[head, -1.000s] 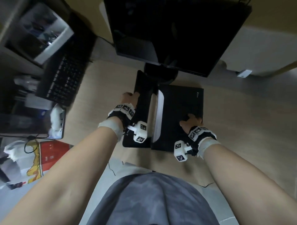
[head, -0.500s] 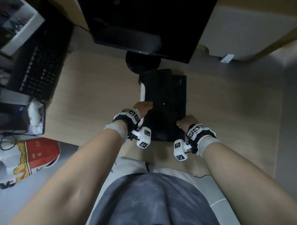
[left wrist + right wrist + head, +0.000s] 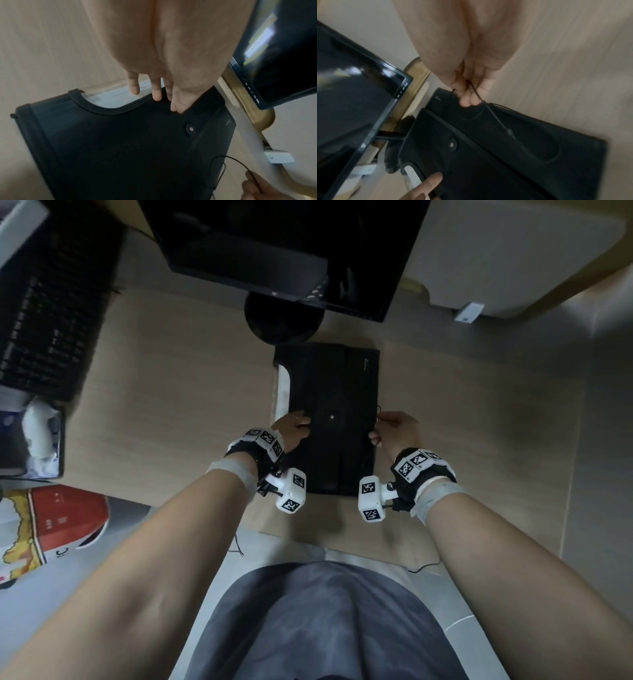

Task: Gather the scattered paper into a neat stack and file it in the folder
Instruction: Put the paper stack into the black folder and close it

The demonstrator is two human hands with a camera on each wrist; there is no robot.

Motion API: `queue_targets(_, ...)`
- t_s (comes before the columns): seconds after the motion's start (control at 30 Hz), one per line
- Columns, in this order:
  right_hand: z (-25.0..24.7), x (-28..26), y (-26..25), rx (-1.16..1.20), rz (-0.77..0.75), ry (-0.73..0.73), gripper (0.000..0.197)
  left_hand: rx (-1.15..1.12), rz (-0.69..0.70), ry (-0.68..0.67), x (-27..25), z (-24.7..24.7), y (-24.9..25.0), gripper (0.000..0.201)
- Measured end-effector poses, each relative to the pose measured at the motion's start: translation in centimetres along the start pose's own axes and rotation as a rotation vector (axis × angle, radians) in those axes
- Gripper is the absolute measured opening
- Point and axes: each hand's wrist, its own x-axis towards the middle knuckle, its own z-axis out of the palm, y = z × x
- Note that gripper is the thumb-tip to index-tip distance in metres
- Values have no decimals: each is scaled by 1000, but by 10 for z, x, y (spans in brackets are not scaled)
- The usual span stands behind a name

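Observation:
The black folder (image 3: 335,405) lies closed on the desk under the monitor. A strip of white paper (image 3: 282,392) shows along the folder's left edge under the curved flap (image 3: 96,109). My left hand (image 3: 294,428) rests on the flap's left edge, its fingers (image 3: 157,94) straight and pressing down. At the folder's right edge, my right hand (image 3: 387,429) pinches the thin black elastic cord (image 3: 493,115). A round button (image 3: 191,129) sits mid-flap, between the two hands.
The monitor (image 3: 291,244) and its round stand (image 3: 284,316) stand just behind the folder. A keyboard (image 3: 51,313) and a white mouse (image 3: 39,429) lie at the far left. A red and yellow bag (image 3: 51,522) sits below the desk edge. Bare wooden desk (image 3: 479,422) extends right.
The folder's left flap has been folded shut over the paper. My left hand moved onto the closed flap. My right hand shifted to the right edge and took hold of the cord.

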Motion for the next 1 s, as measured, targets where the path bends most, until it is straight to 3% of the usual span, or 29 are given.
queue_targets(0.27, 22, -15, -52, -62, -147, -120, 15, -43, 46, -112, 16, -28, -2, 44)
queue_targets(0.37, 52, -18, -80, -102, -162, -263, 20, -79, 65, -117, 21, -42, -10, 45)
queue_targets(0.47, 66, -19, -100, -300, -225, -400, 29, -96, 82, -128, 31, -52, -18, 45)
queue_targets(0.57, 49, -16, -92, -483, -138, -153, 34, -120, 74, -151, 38, -55, -19, 44)
queue_targets(0.63, 35, -13, -76, -509, -69, 50, 34, -87, 71, -136, 42, -54, -13, 42)
queue_targets(0.7, 28, -12, -61, -477, -1, 142, 31, 7, 56, -132, 46, -51, -4, 43)
queue_targets(0.83, 24, -15, -42, -500, 111, 103, 30, 101, -1, -100, 55, -43, 3, 64)
queue_targets(1.0, 22, -13, -14, -484, 142, 56, 26, 310, 60, 137, 67, -25, 15, 67)
